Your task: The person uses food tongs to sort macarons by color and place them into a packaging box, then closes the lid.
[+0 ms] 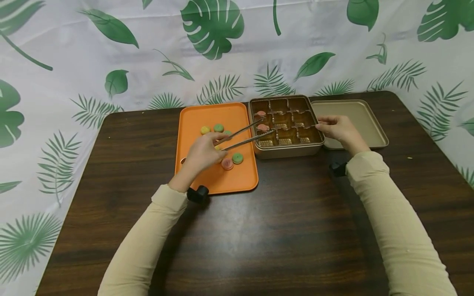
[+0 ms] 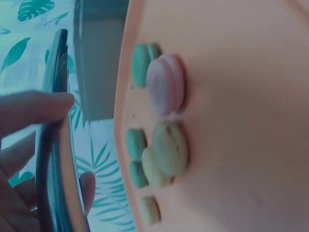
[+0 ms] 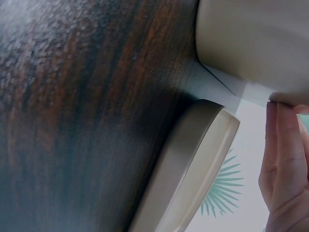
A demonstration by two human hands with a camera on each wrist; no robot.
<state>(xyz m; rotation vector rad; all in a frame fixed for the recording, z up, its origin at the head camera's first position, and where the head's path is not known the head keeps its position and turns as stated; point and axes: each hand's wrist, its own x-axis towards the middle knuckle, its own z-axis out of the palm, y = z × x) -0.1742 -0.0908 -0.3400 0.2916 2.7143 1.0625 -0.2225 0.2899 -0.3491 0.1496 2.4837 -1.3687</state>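
My left hand grips metal tongs, whose arms stand apart over the left side of a gold tin box. Inside the tin is a brown divided insert. Two pink macarons sit in its left column, the nearer pink macaron between the tong tips; whether they touch it I cannot tell. With its fingertips my right hand pinches the tin's right rim; the right wrist view shows those fingers against the tin wall. Below my left hand lies an orange tray with a pink macaron and several green and yellow ones.
A gold lid lies right of the tin, partly under my right hand. Everything stands on a dark wooden table. Behind it hangs a white cloth printed with green leaves.
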